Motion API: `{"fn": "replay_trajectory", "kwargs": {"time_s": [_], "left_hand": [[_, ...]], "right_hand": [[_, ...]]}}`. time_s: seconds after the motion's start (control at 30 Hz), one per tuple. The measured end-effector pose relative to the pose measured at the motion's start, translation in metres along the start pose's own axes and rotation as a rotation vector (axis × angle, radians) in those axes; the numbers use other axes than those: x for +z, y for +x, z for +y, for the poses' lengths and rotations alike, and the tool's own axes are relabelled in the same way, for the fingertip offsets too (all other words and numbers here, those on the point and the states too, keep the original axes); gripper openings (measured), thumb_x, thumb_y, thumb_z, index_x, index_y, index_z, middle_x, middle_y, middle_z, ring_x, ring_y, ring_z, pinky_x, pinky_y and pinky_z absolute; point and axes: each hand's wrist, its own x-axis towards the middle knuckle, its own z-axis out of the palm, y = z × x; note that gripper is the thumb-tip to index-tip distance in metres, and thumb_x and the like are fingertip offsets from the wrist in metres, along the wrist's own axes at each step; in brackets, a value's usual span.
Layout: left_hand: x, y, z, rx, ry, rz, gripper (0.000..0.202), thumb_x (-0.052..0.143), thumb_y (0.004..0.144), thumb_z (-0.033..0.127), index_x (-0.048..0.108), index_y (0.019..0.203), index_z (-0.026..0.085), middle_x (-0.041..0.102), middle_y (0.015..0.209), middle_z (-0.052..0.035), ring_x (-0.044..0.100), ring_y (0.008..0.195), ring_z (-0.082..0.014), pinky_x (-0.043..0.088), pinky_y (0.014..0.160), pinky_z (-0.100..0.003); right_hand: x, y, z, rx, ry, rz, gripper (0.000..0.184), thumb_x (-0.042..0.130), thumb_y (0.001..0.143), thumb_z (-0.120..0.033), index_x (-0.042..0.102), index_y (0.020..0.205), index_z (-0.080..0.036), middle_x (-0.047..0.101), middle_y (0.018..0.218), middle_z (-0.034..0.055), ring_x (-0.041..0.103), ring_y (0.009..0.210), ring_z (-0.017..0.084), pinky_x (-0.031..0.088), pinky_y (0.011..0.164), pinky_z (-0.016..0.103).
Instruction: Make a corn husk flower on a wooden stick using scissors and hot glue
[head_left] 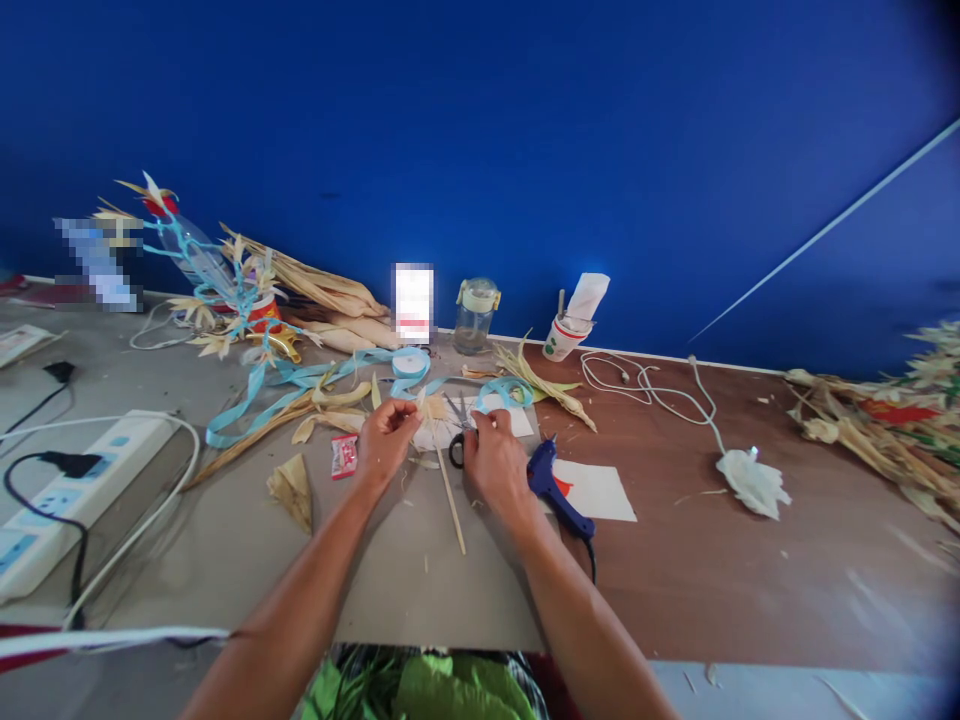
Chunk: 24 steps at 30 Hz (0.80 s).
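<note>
My left hand (384, 440) is closed in a pinch on a pale corn-husk piece (433, 418) that sits at the top of a thin wooden stick (452, 505). My right hand (495, 462) is closed around black-handled scissors (457, 440), whose blades point up towards the husk. Both hands rest over a grey cardboard sheet (420, 570). A light blue ribbon (300, 385) and its roll (409, 362) lie just beyond the hands. A blue glue gun (555, 488) lies right beside my right wrist.
A white power strip (67, 500) with cables lies at the left. Dried corn husks (330, 295) pile at the back left and at the right edge (892, 420). A glass jar (475, 315), a paper cup (562, 338), a white cable (660, 385) and white paper (596, 490) lie on the brown table.
</note>
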Motion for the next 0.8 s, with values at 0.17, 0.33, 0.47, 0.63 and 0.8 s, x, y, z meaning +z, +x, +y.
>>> {"fn": "replay_trajectory", "kwargs": {"time_s": [0.17,0.33,0.47,0.63,0.8], "left_hand": [[0.001,-0.002,0.003,-0.027,-0.021,-0.03,0.019,0.067,0.069,0.032,0.058,0.076,0.017,0.051,0.061,0.0041,0.042,0.053,-0.0078,0.031,0.05,-0.021],[0.003,-0.006,0.009,0.001,-0.029,-0.066,0.017,0.066,0.07,0.03,0.058,0.075,0.017,0.051,0.064,0.0035,0.043,0.055,-0.0082,0.032,0.051,-0.021],[0.006,-0.009,0.012,0.015,-0.001,-0.099,0.015,0.065,0.07,0.03,0.057,0.074,0.018,0.051,0.062,0.0035,0.043,0.054,-0.009,0.032,0.051,-0.022],[0.007,-0.009,0.007,0.017,-0.014,-0.125,0.015,0.065,0.07,0.03,0.057,0.074,0.018,0.05,0.062,0.0042,0.042,0.055,-0.0089,0.032,0.052,-0.022],[0.008,-0.009,0.001,0.007,0.019,-0.122,0.015,0.065,0.07,0.03,0.058,0.075,0.018,0.049,0.06,0.0044,0.041,0.053,-0.009,0.031,0.051,-0.022]], "right_hand": [[0.005,0.001,0.005,-0.116,0.308,0.183,0.027,0.038,0.078,-0.009,0.063,0.088,-0.015,0.056,0.1,0.0091,0.059,0.086,0.016,0.045,0.075,0.024],[0.009,-0.001,0.005,-0.213,0.483,0.204,0.021,0.04,0.075,-0.008,0.059,0.075,-0.017,0.057,0.081,0.0047,0.056,0.08,0.014,0.043,0.076,0.023],[0.012,-0.004,0.001,-0.202,0.454,0.101,0.019,0.042,0.077,-0.012,0.056,0.066,-0.018,0.056,0.071,0.0017,0.054,0.072,0.013,0.04,0.071,0.022],[0.014,-0.008,-0.001,-0.173,0.503,0.166,0.018,0.044,0.085,-0.023,0.06,0.082,-0.016,0.059,0.089,0.0065,0.055,0.077,0.014,0.042,0.07,0.022],[0.013,-0.009,-0.003,-0.162,0.589,0.152,0.019,0.044,0.084,-0.024,0.061,0.079,-0.017,0.059,0.08,0.0041,0.054,0.071,0.013,0.042,0.067,0.023]]}}
